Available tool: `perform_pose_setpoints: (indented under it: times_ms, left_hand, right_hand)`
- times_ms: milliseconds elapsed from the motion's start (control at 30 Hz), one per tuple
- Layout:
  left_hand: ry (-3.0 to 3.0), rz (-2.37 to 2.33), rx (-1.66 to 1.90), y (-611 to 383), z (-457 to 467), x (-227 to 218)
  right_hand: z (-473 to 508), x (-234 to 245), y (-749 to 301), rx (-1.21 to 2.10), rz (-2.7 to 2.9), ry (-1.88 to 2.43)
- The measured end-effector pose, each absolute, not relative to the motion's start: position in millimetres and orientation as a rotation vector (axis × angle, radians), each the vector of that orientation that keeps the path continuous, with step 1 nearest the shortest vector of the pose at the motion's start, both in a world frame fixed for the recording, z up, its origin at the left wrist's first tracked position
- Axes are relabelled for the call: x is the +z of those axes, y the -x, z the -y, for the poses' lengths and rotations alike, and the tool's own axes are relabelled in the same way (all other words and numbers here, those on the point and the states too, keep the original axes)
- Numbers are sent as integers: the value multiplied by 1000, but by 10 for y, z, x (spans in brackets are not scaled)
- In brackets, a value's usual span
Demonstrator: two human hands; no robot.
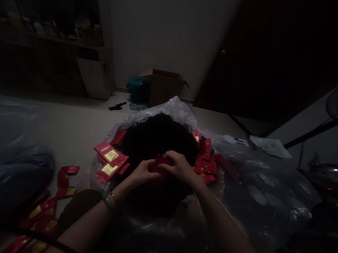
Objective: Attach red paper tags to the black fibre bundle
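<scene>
Red packet: pinched between the two hands, over the dark heap (162,132); the packet (158,161) is dim, so which way its opening faces cannot be told.
Left hand: the left hand (143,173) closes its fingers on the packet's seven-o'clock side; a bracelet (108,201) circles the wrist.
Right hand: the right hand (180,167) grips the packet from three o'clock, fingers curled at its edge.
Plastic bag: the clear bag (175,104) surrounds the heap, its edge peaking at twelve o'clock.
Packets by the heap: one cluster (104,148) at nine o'clock, another cluster (206,148) at three.
Floor packets: a scattered strip (62,183) from the heap's eight o'clock.
Beyond the heap: an open carton (167,89) at twelve, a teal bundle (138,89) at eleven.
</scene>
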State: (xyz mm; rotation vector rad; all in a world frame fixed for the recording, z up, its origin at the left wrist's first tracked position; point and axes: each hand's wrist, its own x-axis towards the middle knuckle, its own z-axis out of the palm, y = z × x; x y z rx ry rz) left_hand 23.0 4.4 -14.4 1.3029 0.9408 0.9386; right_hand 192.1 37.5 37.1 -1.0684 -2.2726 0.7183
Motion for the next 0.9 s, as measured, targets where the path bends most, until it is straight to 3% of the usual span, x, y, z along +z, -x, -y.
perform_pose_setpoints:
  times_ms: [333,467,567,700,900]
  left_hand:
    - [-1410,-972,991,-248,-77,-251]
    - [-1533,-1085,918,-242,-86,-284]
    - [-1608,-1179,960,-237,-87,-282]
    - [-1700,-1185,1006,-213,-88,-222]
    - [-1833,-1163,933,-173,-66,-140]
  right_hand:
    - [-372,391,-1980,779,2511,1016]
    - [-449,255,-1947,800,2288,1205]
    - [-495,160,-1932,1142,1955,1350]
    - [-553,203,-2033,1798,1640,1215]
    - [-732,444,-2157,2054,1955,1135]
